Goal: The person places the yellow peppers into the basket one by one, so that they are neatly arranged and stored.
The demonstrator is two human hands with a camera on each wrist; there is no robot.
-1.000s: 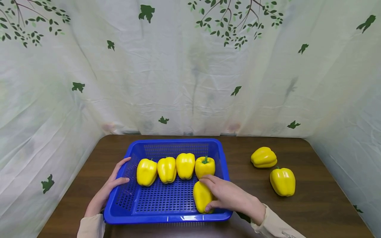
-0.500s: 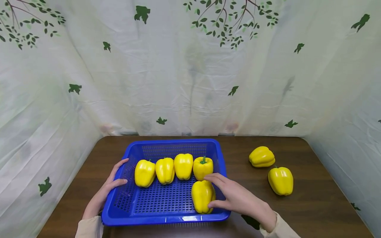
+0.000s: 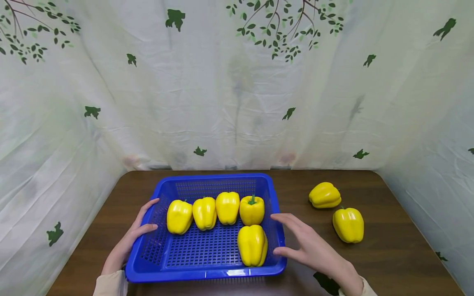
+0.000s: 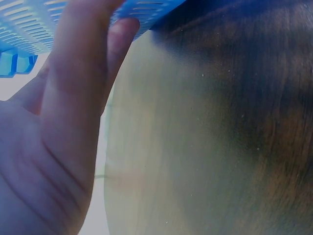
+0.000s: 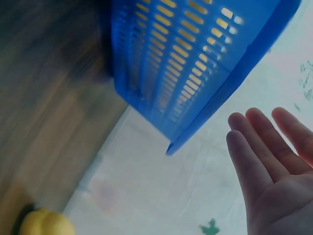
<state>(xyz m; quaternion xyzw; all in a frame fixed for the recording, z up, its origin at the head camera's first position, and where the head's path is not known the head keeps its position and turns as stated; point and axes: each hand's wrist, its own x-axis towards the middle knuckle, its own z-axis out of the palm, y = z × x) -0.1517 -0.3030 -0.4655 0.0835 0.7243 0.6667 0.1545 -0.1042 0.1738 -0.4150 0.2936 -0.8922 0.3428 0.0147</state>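
Note:
A blue plastic basket (image 3: 168, 275) with slotted walls stands on the table. Its left rim is gripped by my left hand (image 3: 131, 238), whose thumb and index finger reach over the edge; in the left wrist view, more fingers (image 4: 78, 83) lie against the outer wall. Several yellow bell peppers form a row inside, from the left one (image 3: 179, 217) to one with a green stem (image 3: 252, 210). Another bell pepper (image 3: 252, 245) lies at the front right corner. My right hand (image 3: 309, 246) holds nothing, its fingers spread beside the right rim.
To the right of the basket, two more yellow bell peppers, a far one (image 3: 325, 195) and a nearer one (image 3: 348, 225), lie on the brown wooden table (image 3: 392, 255). A pale leaf-printed curtain (image 3: 237, 82) encloses the back and sides.
My right hand has let go of the front right bell pepper and drawn back rightward to the basket's right rim. The pepper stays in the basket. My left hand keeps its grip.

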